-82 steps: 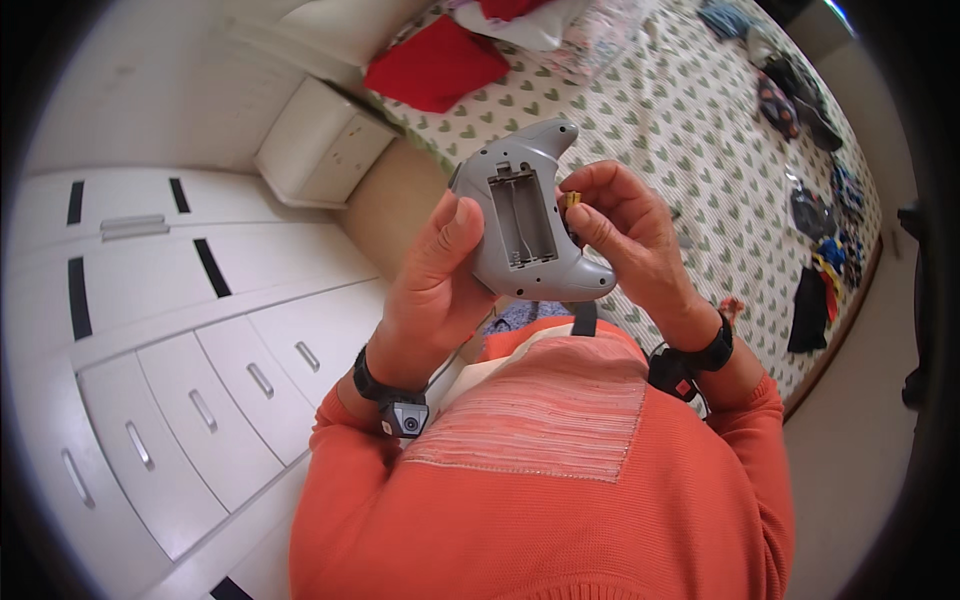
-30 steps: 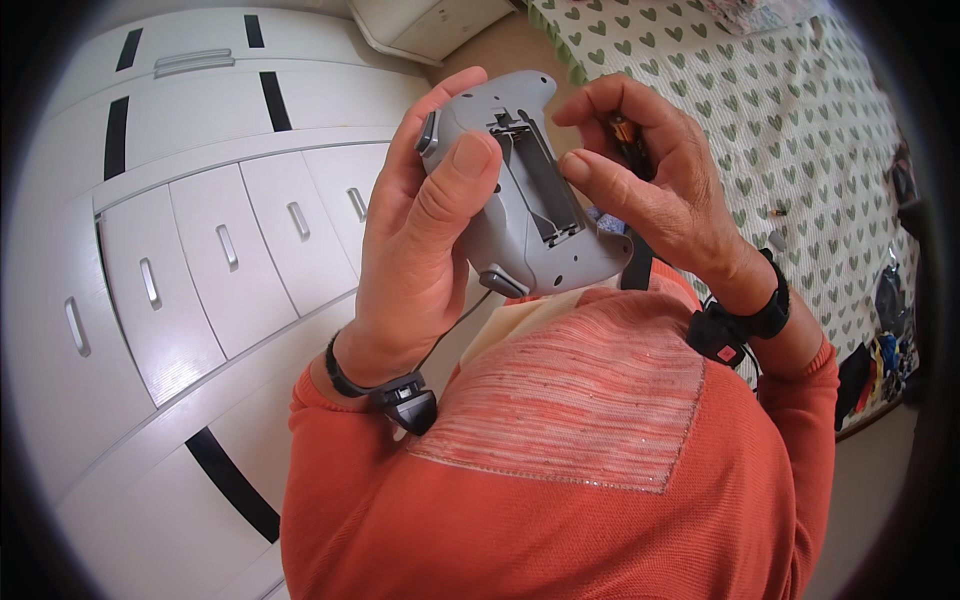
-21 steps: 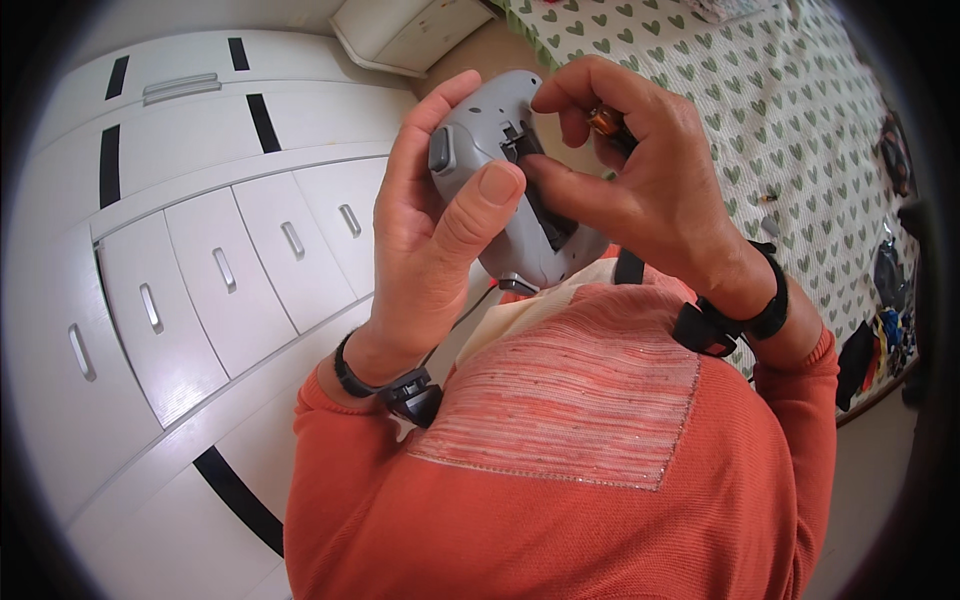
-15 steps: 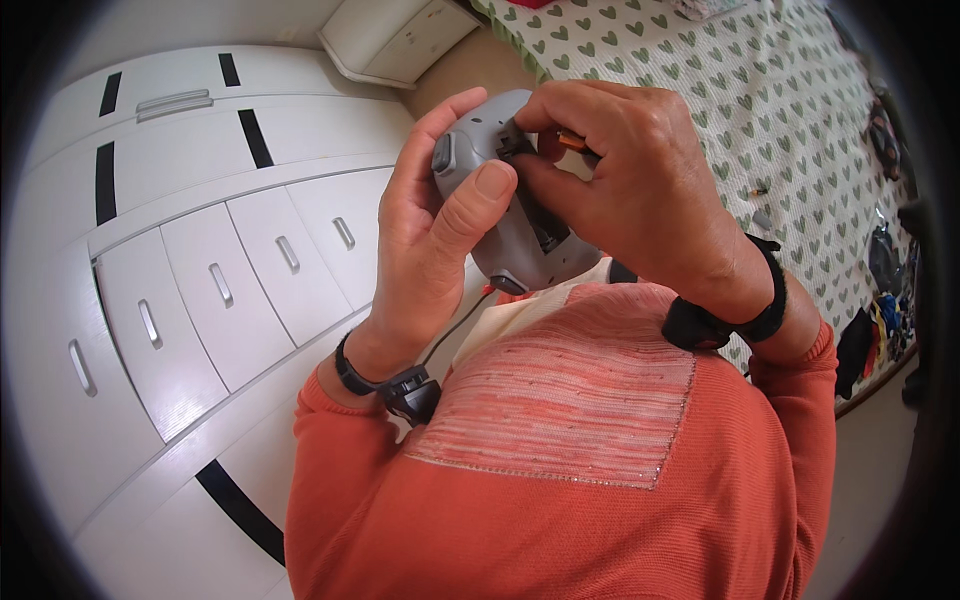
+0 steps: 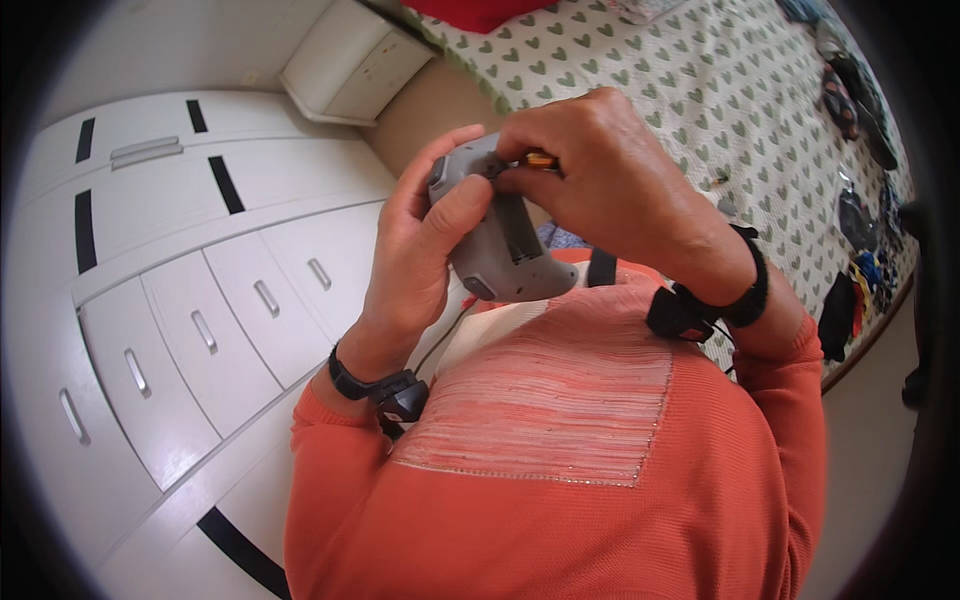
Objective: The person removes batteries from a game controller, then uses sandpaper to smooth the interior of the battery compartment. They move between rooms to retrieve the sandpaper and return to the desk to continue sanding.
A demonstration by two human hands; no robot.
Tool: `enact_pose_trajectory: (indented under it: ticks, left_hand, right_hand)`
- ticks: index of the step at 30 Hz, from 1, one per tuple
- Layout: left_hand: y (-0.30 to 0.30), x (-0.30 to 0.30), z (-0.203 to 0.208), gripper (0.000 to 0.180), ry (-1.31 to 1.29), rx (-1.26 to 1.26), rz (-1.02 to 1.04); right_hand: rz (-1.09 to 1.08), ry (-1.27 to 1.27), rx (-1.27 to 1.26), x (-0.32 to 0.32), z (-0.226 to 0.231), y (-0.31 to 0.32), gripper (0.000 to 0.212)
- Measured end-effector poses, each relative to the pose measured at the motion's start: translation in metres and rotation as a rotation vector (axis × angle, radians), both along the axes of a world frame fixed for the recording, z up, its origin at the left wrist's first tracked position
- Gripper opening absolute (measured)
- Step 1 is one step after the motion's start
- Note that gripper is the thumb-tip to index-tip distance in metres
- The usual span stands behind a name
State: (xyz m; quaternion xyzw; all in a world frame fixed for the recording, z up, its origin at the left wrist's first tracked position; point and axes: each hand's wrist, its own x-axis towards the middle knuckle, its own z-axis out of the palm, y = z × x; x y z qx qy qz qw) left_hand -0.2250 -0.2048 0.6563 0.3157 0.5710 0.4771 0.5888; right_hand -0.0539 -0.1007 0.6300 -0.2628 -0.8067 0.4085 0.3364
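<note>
A grey game controller (image 5: 478,245) is held up before my chest, its back turned toward me. The long dark battery compartment (image 5: 518,230) in it is uncovered. My left hand (image 5: 412,240) is closed round the controller's left side, thumb pressed on the back. Over the upper end of the compartment, my right hand (image 5: 610,180) is closed, with thumb and forefinger pinched at its edge. A small copper-coloured end of what looks like a battery (image 5: 541,160) shows between the curled fingers of that hand. What the fingertips themselves pinch is hidden.
To the left stands a white dresser (image 5: 170,250) with several drawers and metal handles, and a white nightstand (image 5: 355,65) is beyond it. On the right lies a bed with a heart-patterned cover (image 5: 690,110). Assorted clutter (image 5: 860,270) lies along its right edge, and red cloth (image 5: 480,12) at the far end.
The controller has tilted and moved slightly down and left in view with both hands. The right fingers remain at the compartment's upper end. The view has shifted, showing more red cloth.
</note>
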Motion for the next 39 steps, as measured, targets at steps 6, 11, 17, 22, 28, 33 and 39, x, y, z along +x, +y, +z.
enact_pose_trajectory:
  ticks: [6, 11, 17, 22, 28, 33, 39]
  left_hand:
    - [0.017, -0.001, -0.015, 0.05, -0.029, 0.041, -0.107]
    - [0.04, 0.003, -0.038, 0.051, -0.098, 0.001, -0.242]
    - [0.085, 0.005, -0.081, 0.055, -0.266, -0.117, -0.418]
    - [0.111, 0.012, -0.105, 0.063, -0.295, -0.158, -0.508]
    - [0.1, 0.027, -0.108, 0.067, -0.269, -0.183, -0.576]
    - [0.073, 0.048, -0.099, 0.069, -0.279, -0.2, -0.589]
    - [0.02, 0.11, -0.089, 0.066, -0.501, -0.234, -0.676]
  right_hand:
    - [-0.015, -0.02, -0.094, 0.009, -0.003, -0.001, 0.014]
    - [-0.17, -0.219, -0.134, 0.017, -0.011, -0.002, 0.011]
    - [-0.429, 0.015, -0.303, 0.051, -0.083, -0.009, 0.023]
    - [-0.929, 0.257, -1.001, 0.136, -0.209, -0.036, 0.034]
    - [-1.31, 0.506, -1.192, 0.224, -0.308, -0.07, 0.065]
    - [-1.236, 0.145, -0.985, 0.26, -0.279, -0.094, 0.089]
    - [-1.119, 0.29, -1.012, 0.301, -0.212, -0.258, 0.051]
